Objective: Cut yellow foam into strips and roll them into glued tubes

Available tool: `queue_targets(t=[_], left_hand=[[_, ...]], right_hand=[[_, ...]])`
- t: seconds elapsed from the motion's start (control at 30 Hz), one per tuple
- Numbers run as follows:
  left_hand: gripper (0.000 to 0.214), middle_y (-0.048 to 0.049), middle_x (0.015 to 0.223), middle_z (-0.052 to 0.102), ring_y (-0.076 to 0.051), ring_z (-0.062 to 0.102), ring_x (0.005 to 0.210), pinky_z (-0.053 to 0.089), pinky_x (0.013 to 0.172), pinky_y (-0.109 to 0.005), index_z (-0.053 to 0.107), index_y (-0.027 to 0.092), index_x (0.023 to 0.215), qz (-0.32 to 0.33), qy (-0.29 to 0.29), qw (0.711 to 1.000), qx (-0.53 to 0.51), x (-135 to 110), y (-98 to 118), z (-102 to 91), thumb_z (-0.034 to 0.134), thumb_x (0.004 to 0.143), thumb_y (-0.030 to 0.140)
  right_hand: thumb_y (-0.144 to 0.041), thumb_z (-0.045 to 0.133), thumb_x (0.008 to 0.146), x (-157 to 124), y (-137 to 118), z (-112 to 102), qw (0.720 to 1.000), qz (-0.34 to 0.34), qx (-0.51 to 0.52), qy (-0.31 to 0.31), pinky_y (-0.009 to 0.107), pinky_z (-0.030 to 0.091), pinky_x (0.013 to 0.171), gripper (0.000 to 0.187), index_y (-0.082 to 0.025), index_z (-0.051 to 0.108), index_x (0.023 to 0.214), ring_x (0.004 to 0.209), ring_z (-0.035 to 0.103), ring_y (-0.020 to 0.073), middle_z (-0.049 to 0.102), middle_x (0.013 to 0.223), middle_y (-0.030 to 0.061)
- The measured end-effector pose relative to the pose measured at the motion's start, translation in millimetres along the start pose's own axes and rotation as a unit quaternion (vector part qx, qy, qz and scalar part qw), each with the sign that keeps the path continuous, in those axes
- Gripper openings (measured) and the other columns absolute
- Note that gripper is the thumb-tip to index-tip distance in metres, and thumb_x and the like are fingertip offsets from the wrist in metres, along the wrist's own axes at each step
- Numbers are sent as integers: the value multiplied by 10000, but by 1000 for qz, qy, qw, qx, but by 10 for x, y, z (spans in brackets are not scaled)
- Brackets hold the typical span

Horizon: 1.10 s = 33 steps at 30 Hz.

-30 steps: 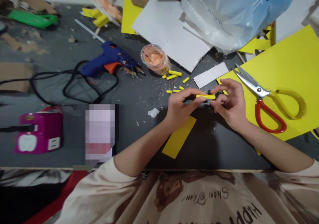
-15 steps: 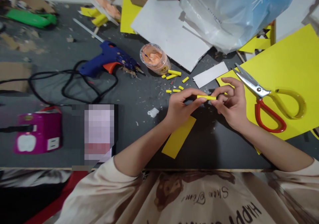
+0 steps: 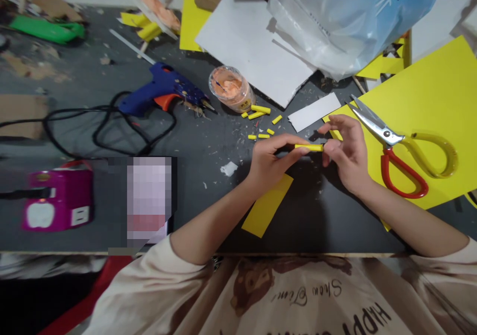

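Thumb and forefinger of my left hand (image 3: 274,153) pinch a small yellow paper roll (image 3: 309,147), held level just above the table. At the roll's right end, the thumb and a fingertip of my right hand (image 3: 346,151) close on it, the other fingers curled loosely above. A yellow paper strip (image 3: 268,206) lies partly beneath my left wrist. Several short yellow rolls (image 3: 260,110) are scattered beyond my left hand, beside a clear tub of orange paste (image 3: 233,89). A white strip (image 3: 315,111) rests past my fingers.
Scissors (image 3: 387,136) with red and yellow handles lie on a yellow sheet (image 3: 439,106) at right. A blue glue gun (image 3: 164,86) with its black cord, a purple box (image 3: 57,198) and a blurred-out rectangle (image 3: 149,191) are leftward. A plastic bag (image 3: 335,22) stands behind.
My right hand has shifted slightly, its thumb now at the roll's very end and its fingers more curled. My left hand and the roll have hardly moved.
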<state>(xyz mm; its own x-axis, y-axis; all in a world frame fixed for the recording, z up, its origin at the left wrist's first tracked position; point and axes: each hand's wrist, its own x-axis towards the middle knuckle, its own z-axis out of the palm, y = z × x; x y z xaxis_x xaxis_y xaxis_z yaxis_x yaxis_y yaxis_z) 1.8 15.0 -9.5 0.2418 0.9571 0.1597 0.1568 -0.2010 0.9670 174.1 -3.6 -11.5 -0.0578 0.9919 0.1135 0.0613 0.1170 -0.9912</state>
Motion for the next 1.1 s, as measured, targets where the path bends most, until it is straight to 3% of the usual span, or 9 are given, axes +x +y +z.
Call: queue_targets(t=[0.07, 0.17, 0.27, 0.4, 0.83, 1.0, 1.1], left_hand=[[167, -20, 791, 754, -120, 677, 698, 505, 649, -214, 724, 179, 807, 3, 0, 1000, -3, 0, -3, 1, 681, 808, 340], [159, -20, 793, 755, -123, 681, 704, 511, 658, -216, 722, 181, 807, 2, -2, 1000, -3, -2, 1, -2, 680, 810, 334], [143, -24, 791, 756, -117, 683, 698, 514, 651, -207, 722, 175, 816, 12, -2, 1000, -5, -4, 3, -7, 675, 817, 310], [110, -21, 781, 757, -112, 686, 690, 514, 640, -200, 723, 174, 817, 32, -1, 999, -13, 0, -8, -6, 684, 811, 276], [184, -17, 757, 748, -121, 684, 698, 529, 660, -211, 711, 178, 786, 9, -10, 1000, 7, 3, 14, 6, 668, 817, 354], [363, -90, 1082, 728, -173, 707, 926, 554, 829, -263, 679, 185, 1063, -7, -38, 997, -72, 7, -23, 5, 722, 766, 389], [309, -81, 1019, 747, -175, 710, 908, 553, 822, -263, 697, 186, 1034, -2, -57, 996, -64, 4, -29, -4, 720, 773, 350]], right_hand=[[-446, 542, 890, 7, 4, -11, 1000, 1, 10, 14, 213, 432, 412, 281, -316, 497, 1135, 534, 453, 66, 541, 967, 1], [-407, 628, 843, 18, -10, -12, 1000, 1, 3, -1, 226, 428, 435, 250, -283, 570, 1053, 517, 443, 57, 538, 925, -1], [-296, 708, 781, 28, -29, -2, 998, -26, -36, -33, 236, 423, 484, 171, -241, 637, 927, 582, 474, 70, 557, 928, 14], [-229, 672, 792, 34, -34, 7, 996, -52, -73, -24, 248, 406, 520, 54, -237, 667, 844, 672, 500, 109, 586, 863, 19], [-256, 650, 811, 20, -64, -1, 988, -85, -129, -6, 292, 419, 555, 34, -277, 676, 820, 735, 541, 147, 623, 846, 15], [-237, 650, 819, 19, -65, 3, 989, -92, -120, -2, 291, 443, 583, 38, -263, 675, 831, 759, 552, 147, 620, 837, 17], [-243, 657, 816, 20, -64, 3, 991, -88, -105, 2, 278, 442, 557, 27, -255, 678, 829, 719, 547, 135, 616, 834, 17]])
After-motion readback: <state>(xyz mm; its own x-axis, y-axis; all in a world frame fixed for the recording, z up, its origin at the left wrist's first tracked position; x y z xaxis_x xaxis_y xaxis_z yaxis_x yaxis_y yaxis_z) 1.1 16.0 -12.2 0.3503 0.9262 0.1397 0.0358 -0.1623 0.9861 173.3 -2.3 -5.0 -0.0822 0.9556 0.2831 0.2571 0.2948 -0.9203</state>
